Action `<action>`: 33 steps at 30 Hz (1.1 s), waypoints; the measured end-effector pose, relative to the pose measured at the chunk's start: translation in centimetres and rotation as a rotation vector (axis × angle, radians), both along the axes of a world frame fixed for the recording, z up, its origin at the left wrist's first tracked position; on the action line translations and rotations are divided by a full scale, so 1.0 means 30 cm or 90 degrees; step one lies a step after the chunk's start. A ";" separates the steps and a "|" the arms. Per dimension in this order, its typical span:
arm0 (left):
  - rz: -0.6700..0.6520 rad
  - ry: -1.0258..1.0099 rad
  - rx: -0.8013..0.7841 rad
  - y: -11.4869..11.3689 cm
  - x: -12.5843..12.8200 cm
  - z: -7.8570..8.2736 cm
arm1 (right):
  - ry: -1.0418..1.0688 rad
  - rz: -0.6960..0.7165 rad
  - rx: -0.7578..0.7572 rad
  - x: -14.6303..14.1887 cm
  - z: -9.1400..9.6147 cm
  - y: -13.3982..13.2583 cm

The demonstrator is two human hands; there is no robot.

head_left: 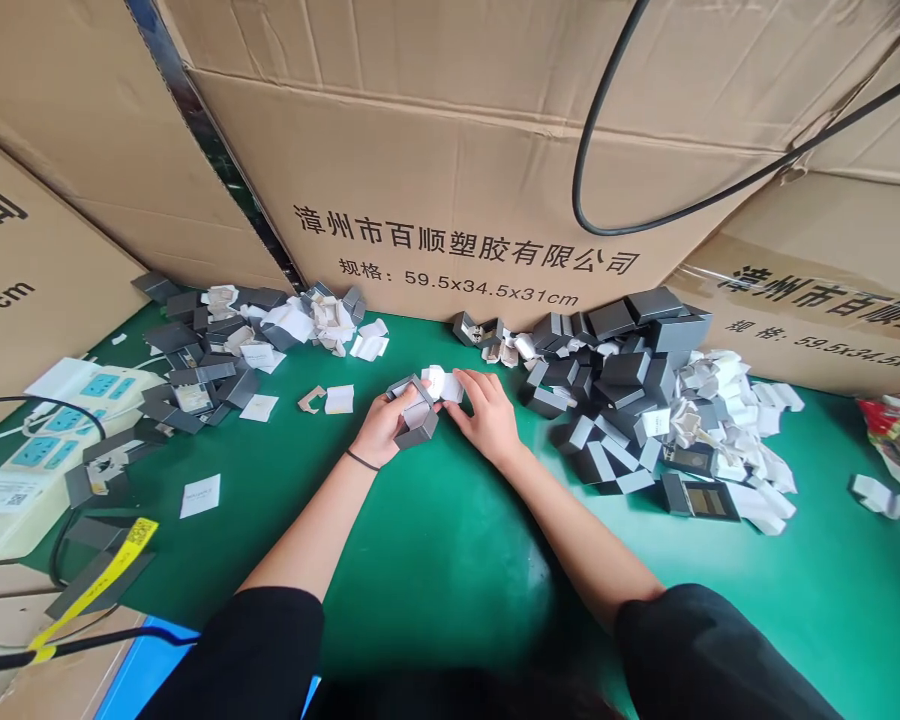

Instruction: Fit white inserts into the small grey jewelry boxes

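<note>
My left hand (381, 425) grips a small open grey box (417, 412) just above the green table (450, 540). My right hand (487, 412) pinches a white insert (442, 384) at the box's open top. Both hands meet at the middle of the table. A thin black band circles my left wrist. To the right lies a large heap of grey boxes (615, 385) mixed with white paper pieces (727, 420). To the left lies another scatter of grey boxes and white pieces (225, 350).
Large cardboard cartons (450, 180) wall off the back and both sides. A white power strip (60, 430) with cables sits at the far left. A black cable (592, 130) loops over the back carton. A red patterned bag (896, 425) lies at the right edge.
</note>
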State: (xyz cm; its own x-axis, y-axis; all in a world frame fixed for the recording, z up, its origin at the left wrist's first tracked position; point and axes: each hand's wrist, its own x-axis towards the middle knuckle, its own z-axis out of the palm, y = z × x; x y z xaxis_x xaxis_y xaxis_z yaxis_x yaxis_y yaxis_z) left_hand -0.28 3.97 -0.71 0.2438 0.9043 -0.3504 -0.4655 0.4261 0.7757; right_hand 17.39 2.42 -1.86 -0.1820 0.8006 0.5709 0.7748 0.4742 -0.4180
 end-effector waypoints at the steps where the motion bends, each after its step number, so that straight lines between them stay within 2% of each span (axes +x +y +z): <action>1: -0.001 0.003 0.000 -0.002 0.001 0.003 | 0.005 -0.009 -0.005 0.000 -0.009 0.002; 8: -0.042 0.062 -0.008 -0.005 0.005 0.024 | 0.057 -0.009 -0.065 -0.005 -0.036 0.011; 16: -0.080 0.076 -0.014 0.003 -0.002 0.012 | 0.141 0.089 -0.094 -0.012 -0.041 0.015; 20: -0.071 0.063 -0.022 0.009 -0.011 -0.001 | 0.165 0.123 -0.110 -0.005 -0.039 0.017; 28: -0.087 0.091 -0.032 0.013 -0.002 0.010 | 0.171 0.109 -0.128 -0.002 -0.024 0.019; 30: -0.045 0.134 0.011 0.005 0.007 0.018 | 0.181 0.083 -0.130 -0.003 -0.021 0.021; 33: 0.049 0.291 0.192 -0.009 0.013 0.023 | 0.200 0.033 -0.162 -0.005 -0.013 0.024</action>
